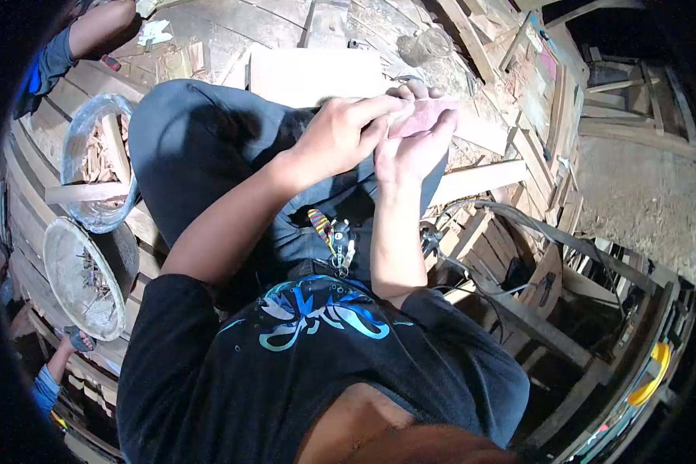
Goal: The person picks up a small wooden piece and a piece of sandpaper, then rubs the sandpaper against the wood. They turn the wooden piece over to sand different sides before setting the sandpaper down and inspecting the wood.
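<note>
A flat pinkish sheet that looks like sandpaper [421, 120] is held up over my lap, near my knees. My right hand [417, 151] is beneath it, palm up, with the fingers curled round its far side and the thumb on its right part. My left hand [336, 135] pinches at the sheet's left edge, its fingertips meeting those of the right hand. Whether a smaller piece is folded inside the sheet is hidden by the fingers. Just beyond my hands lies a pale, brightly lit board [313, 73].
Wood scraps fill a clear basin [73, 147] on the left; a tilted bucket [58, 259] stands nearer. A glass jar [435, 44] stands ahead. Planks [479, 180] and cables [518, 216] lie on the right. Another person's arm or leg [104, 27] shows at upper left, a foot [77, 339] lower left.
</note>
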The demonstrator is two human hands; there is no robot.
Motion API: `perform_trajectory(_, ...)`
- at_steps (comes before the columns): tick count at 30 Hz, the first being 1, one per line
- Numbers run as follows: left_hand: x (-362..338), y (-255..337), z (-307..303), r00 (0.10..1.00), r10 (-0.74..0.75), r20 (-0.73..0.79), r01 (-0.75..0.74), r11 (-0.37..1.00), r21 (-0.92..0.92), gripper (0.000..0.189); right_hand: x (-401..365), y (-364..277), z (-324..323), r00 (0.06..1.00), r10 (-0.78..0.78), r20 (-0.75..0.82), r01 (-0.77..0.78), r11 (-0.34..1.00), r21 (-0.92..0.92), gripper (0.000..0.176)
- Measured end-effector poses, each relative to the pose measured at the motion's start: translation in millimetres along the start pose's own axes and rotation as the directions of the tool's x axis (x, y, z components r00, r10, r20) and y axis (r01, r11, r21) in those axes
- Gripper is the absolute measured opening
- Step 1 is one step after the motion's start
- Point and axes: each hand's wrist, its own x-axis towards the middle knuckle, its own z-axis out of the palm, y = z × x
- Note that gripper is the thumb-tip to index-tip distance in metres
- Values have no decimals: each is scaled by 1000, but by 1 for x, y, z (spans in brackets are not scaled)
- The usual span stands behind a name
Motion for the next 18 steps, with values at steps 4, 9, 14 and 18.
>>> perform_trajectory(4,2,4,-7,988,-32,149,29,999,21,28,9,-13,-6,999,-26,26,26,1000,-6,36)
perform_trajectory(9,-2,2,-2,998,-26,66,25,999,22,28,1,-6,-7,995,57,79,-61,997,42,38)
perform_trajectory(14,4,0,-11,990,4,144,-3,1000,-10,25,19,-21,-14,996,-83,-18,83,996,-30,41)
perform_trajectory(18,7,13,-10,993,-78,84,84,994,-69,24,25,-32,-20,992,-129,-4,128,991,-25,41)
